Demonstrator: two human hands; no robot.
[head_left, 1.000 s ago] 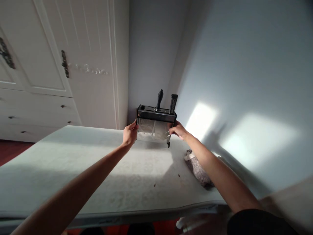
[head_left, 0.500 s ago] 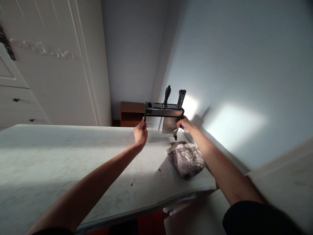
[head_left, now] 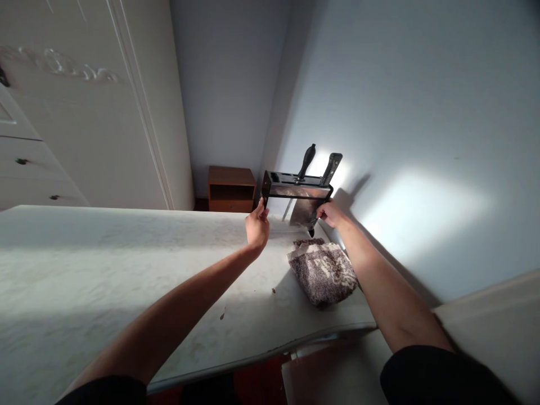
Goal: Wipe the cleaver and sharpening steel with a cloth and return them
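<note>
A black knife rack [head_left: 296, 188] with clear sides stands at the far right corner of a white table [head_left: 105, 264], tilted a little. Two black knife handles [head_left: 306, 162] stick up from its top, and a broad blade shows through the clear side. My left hand [head_left: 257, 226] grips the rack's left end. My right hand [head_left: 331, 214] grips its right end, low near the foot. A folded grey-brown towel [head_left: 323, 271] lies on the table just in front of the rack, under my right forearm.
A pale wall [head_left: 400, 112] runs along the table's right side, lit by a sun patch. A white wardrobe [head_left: 84, 112] with drawers stands at the left. A small brown cabinet [head_left: 230, 188] sits on the floor beyond the table. Small crumbs dot the tabletop.
Both hands have carried the rack to the right and farther back, toward the wall corner, and it now tilts slightly. The view has swung right, showing the towel and brown cabinet.
</note>
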